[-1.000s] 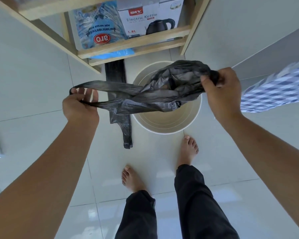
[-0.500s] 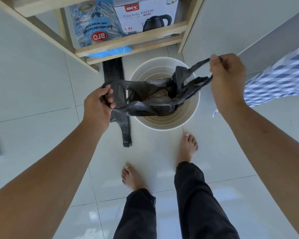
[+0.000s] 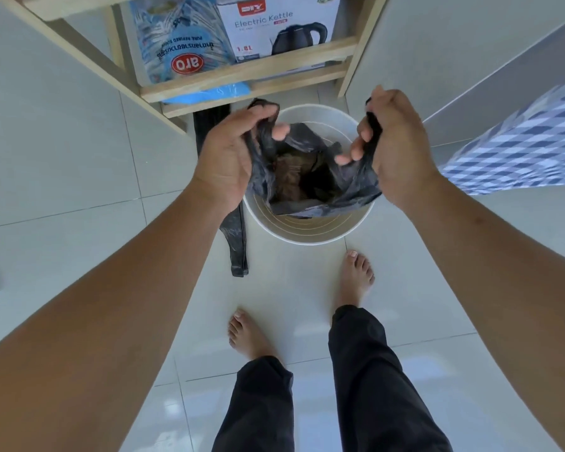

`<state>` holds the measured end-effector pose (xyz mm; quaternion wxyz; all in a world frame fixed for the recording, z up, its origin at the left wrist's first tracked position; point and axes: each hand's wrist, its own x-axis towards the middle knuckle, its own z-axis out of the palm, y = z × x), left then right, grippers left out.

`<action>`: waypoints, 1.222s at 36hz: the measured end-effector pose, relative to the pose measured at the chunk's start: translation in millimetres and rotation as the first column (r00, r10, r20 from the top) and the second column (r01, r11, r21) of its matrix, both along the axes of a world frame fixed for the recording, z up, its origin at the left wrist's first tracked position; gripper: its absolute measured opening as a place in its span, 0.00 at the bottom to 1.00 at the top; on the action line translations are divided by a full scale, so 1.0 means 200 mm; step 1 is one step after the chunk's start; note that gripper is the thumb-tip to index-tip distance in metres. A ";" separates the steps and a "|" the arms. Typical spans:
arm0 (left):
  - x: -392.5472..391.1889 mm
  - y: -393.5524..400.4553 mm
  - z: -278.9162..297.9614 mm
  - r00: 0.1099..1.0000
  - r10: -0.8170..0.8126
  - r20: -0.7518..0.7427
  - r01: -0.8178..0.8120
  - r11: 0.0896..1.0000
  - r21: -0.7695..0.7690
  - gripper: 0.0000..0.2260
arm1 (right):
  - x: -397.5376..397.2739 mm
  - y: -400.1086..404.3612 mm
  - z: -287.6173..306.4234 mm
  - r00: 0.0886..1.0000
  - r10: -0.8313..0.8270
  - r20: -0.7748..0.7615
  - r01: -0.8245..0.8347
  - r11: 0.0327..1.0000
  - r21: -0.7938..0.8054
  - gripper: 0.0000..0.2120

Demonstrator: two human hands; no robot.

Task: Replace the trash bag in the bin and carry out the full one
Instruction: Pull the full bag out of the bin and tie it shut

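A round white bin [image 3: 310, 228] stands on the tiled floor in front of my bare feet. Above its mouth hangs a black trash bag [image 3: 307, 177], held open by both hands, with something brown showing inside it. My left hand [image 3: 232, 151] grips the bag's left handle at the bin's left rim. My right hand [image 3: 392, 141] grips the right handle over the right rim. A second black bag [image 3: 235, 243] lies flat on the floor just left of the bin, partly hidden by my left forearm.
A wooden shelf [image 3: 252, 75] stands right behind the bin, holding an electric kettle box [image 3: 274, 27] and a blue sugar bag [image 3: 180, 44]. A blue-checked cloth [image 3: 516, 148] hangs at the right. A white wall or cabinet face rises at the left.
Both hands have come closer together over the bin. The bag has gone from stretched out sideways to hanging open between them.
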<state>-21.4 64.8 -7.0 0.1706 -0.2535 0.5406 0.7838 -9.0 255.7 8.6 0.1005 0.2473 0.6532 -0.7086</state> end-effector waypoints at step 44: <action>0.20 0.08 -0.41 0.739 -0.655 0.161 0.635 0.596 -0.491 0.10 | 0.17 0.01 -0.49 0.841 0.449 0.301 -0.538 0.756 0.374 0.07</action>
